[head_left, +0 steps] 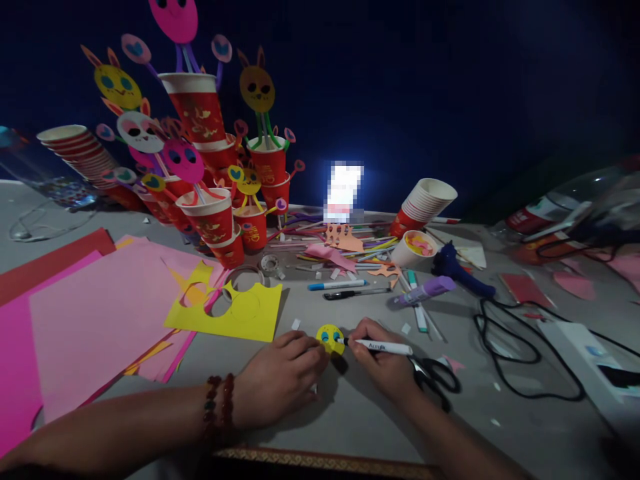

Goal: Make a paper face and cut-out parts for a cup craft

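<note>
A small yellow paper circle (328, 333) with blue eyes drawn on it lies at the near middle of the table. My left hand (283, 377), with beads at the wrist, has curled fingers at the circle's left edge and holds it down; the fingertips are partly hidden. My right hand (383, 363) is closed around a white acrylic marker (393, 347), whose dark tip meets the right eye of the circle. Black-handled scissors (437, 375) lie beside and partly behind the right hand.
Yellow cut-out paper (263, 310) and pink sheets (100, 313) spread to the left. Red paper cups (197, 117) with paper animal figures stand behind. A purple glue stick (425, 291), a blue glue gun (457, 270) and a black cord (530, 397) lie right. A lit screen (344, 190) stands at the back.
</note>
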Demonstrator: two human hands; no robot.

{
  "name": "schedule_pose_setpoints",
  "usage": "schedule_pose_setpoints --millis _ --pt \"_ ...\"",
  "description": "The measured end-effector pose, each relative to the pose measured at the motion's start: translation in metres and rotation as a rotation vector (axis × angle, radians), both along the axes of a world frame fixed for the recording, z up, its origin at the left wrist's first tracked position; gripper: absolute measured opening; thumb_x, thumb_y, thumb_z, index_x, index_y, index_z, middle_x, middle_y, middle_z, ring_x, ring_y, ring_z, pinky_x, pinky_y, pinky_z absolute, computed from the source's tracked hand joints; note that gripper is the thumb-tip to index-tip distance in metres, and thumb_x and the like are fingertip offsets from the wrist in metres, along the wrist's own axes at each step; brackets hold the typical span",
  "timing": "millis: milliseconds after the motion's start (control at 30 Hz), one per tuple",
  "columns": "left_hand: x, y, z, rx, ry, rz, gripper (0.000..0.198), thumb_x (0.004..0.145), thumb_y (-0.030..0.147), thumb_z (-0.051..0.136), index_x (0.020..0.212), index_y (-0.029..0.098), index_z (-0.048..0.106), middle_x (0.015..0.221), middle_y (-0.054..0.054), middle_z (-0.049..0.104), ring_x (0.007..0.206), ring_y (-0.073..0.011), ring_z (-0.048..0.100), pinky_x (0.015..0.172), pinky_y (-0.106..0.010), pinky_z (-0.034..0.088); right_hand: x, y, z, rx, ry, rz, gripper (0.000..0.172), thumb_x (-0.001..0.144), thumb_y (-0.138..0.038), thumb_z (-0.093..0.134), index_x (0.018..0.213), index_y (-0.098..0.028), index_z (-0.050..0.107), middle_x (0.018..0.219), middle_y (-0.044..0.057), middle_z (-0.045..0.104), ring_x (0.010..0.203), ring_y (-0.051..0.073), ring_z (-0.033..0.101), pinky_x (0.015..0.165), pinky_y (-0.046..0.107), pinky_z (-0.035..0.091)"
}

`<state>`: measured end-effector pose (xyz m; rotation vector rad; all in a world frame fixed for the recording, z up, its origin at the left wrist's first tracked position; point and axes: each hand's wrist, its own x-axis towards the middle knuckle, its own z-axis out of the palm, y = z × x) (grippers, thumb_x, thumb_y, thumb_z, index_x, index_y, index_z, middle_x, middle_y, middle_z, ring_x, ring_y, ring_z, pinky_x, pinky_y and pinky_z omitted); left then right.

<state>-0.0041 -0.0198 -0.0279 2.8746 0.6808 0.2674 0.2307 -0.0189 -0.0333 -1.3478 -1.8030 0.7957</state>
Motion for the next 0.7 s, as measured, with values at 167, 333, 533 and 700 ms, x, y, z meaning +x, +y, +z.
schedule_pose_setpoints --millis 167,333,533,700 --pt "0.0008 -0.0005 -0.0019 0.010 0.011 0.007 0.056 0.090 0.044 0.062 0.133 0.012 0.049 0.127 -0.008 0.059 0.121 -0.0240 0.049 0.107 -0.038 0.035 0.0002 -0.0004 -0.0007 0.006 0.024 -0.002 0.016 0.083 -0.021 0.052 0.067 -0.022 0.051 0.059 -0.004 0.054 0.054 0.014 0.049 0.052 0.024 0.036" --pt "0.0005 -0.0001 0.0016 0.007 0.024 0.003 0.052 0.092 0.043 0.060 0.133 0.012 0.049 0.127 -0.009 0.060 0.122 -0.0241 0.049 0.108 -0.039 0.034 0.0000 -0.0016 -0.0021 -0.006 0.022 0.000 0.016 0.083 -0.021 0.052 0.067 -0.022 0.051 0.059 -0.004 0.053 0.055 0.014 0.049 0.053 0.024 0.036" --pt "0.0003 -0.0001 0.0002 0.001 0.011 0.006 0.052 0.092 0.042 0.059 0.133 0.011 0.049 0.128 -0.008 0.059 0.122 -0.0242 0.048 0.108 -0.038 0.033 -0.0002 -0.0020 -0.0007 0.004 0.018 0.001 0.016 0.084 -0.021 0.053 0.068 -0.022 0.052 0.059 -0.005 0.052 0.054 0.013 0.048 0.053 0.024 0.035" --pt "0.0000 -0.0001 -0.0015 0.004 0.004 -0.001 0.054 0.091 0.044 0.060 0.133 0.011 0.049 0.127 -0.009 0.059 0.122 -0.0245 0.048 0.108 -0.039 0.034 0.0008 -0.0008 -0.0038 0.002 0.032 0.004 0.017 0.084 -0.021 0.052 0.067 -0.022 0.050 0.060 -0.005 0.052 0.055 0.013 0.048 0.053 0.024 0.035"
